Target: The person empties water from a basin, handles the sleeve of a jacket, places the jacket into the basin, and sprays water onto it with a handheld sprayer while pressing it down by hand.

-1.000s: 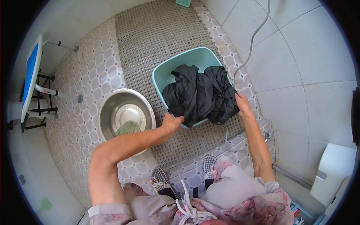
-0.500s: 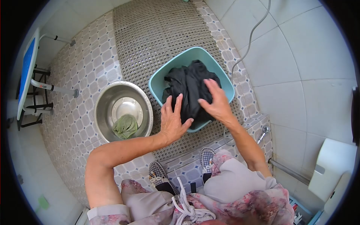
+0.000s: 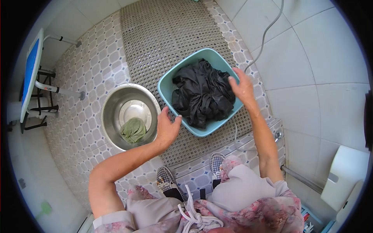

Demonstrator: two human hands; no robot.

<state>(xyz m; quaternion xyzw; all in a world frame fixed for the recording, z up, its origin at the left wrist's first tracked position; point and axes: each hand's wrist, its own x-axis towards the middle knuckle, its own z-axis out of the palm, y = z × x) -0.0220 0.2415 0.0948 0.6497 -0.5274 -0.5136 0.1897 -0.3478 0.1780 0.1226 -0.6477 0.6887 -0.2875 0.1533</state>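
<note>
Turquoise basin sits diagonally, one corner pointing toward the shoes.

The basin looks smooth plastic, the bowl shiny metal, black cloth glossy, green cloth matt.

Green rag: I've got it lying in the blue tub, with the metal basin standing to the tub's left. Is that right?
Not quite. The head view shows the green rag in the metal basin, not in the blue tub. The basin does stand to the tub's left.
</note>
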